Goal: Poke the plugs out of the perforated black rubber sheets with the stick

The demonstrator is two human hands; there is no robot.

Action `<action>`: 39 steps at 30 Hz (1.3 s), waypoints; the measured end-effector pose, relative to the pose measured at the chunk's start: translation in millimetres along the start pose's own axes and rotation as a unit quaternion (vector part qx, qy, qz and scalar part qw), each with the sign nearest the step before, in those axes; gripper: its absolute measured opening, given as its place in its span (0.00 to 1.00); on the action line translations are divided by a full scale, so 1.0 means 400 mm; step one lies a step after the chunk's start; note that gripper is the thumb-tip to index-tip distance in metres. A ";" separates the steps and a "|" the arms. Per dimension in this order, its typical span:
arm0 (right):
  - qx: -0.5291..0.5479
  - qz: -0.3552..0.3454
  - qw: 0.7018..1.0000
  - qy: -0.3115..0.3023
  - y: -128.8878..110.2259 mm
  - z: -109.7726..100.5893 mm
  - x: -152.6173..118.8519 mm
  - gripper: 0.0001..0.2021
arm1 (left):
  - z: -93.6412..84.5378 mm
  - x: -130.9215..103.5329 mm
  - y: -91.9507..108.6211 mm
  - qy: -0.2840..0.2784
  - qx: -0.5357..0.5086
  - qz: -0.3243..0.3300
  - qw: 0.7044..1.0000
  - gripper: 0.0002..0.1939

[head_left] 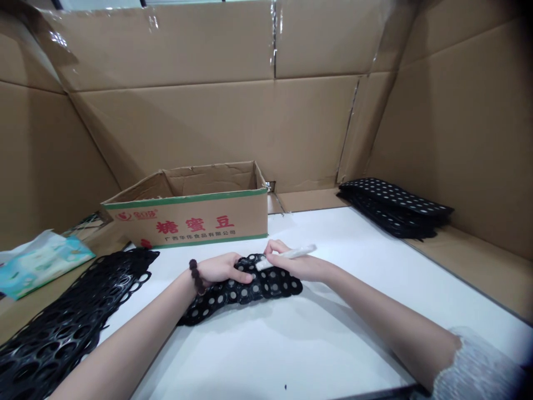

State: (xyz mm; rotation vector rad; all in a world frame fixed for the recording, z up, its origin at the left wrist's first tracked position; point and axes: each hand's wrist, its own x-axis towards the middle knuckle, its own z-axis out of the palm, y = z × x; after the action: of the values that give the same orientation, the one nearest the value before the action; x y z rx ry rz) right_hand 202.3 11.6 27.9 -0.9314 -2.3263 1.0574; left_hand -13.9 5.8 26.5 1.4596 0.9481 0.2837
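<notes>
From the dotted black strip (266, 291) on the white table (333, 230), a tissue pack (58, 254) lies at 9 o'clock, black ring mesh (70, 316) between 8 and 9. At 11 stands an open cardboard box (216, 214), its floor and any contents hidden by its front. The left hand (221, 269), the nearer one, clamps the strip with the thumb on top. The strip's long axis runs roughly from 8 to 2. It lies at 7 o'clock from the fingers of the right hand (300, 267), which are closed on a white tool (297, 253); the tip seems to touch the strip, though contact is hard to confirm. At 2 sits a stack of dotted sheets (395, 203).
</notes>
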 end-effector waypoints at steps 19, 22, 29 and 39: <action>0.027 -0.044 0.974 0.220 0.027 0.043 0.019 0.09 | -0.014 0.016 -0.010 0.083 0.013 0.021 0.996 0.16; 0.024 -0.040 0.975 0.218 0.021 0.042 0.014 0.10 | -0.016 0.013 -0.010 0.075 0.008 0.024 0.997 0.17; 0.028 0.020 0.983 0.182 0.017 0.040 0.005 0.31 | -0.008 0.009 -0.006 0.046 0.000 0.024 0.999 0.14; 0.009 0.089 0.989 0.119 0.021 0.036 0.014 0.19 | -0.009 0.014 -0.012 0.059 -0.016 0.008 0.998 0.14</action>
State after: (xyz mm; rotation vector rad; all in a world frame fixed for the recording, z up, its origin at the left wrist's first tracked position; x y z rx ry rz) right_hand 193.1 12.3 13.0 -1.2060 -2.0663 0.9740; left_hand -14.5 11.6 20.6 1.4341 1.0220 0.3993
